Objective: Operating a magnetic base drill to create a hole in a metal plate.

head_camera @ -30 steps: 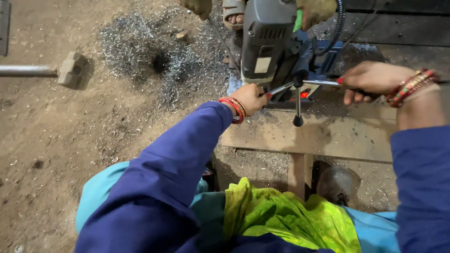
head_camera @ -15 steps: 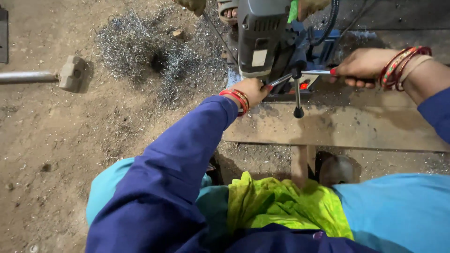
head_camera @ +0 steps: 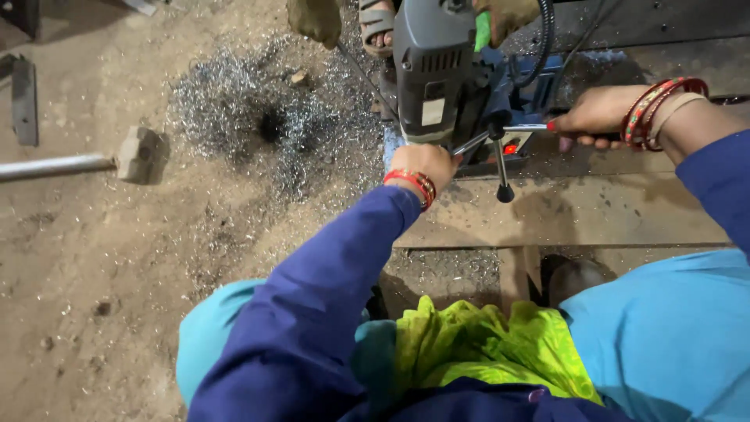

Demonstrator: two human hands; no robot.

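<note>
Gripping the drill's feed handles

Wrapping around one spoke each, the left hand [head_camera: 426, 162] and right hand [head_camera: 598, 116] hold the feed handle [head_camera: 500, 133]; fingertips are hidden. Between them stands the grey magnetic drill [head_camera: 433, 70], a pale rectangular label facing the fingers, its top cut off.

Matt plastic drill housing [head_camera: 433, 70] (bright metal handles [head_camera: 500, 160]).

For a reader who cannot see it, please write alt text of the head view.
Left hand and right hand each grip a feed handle of a grey drill machine standing on a steel plate. Metal shavings and a hammer lie on the dirt floor.
</note>
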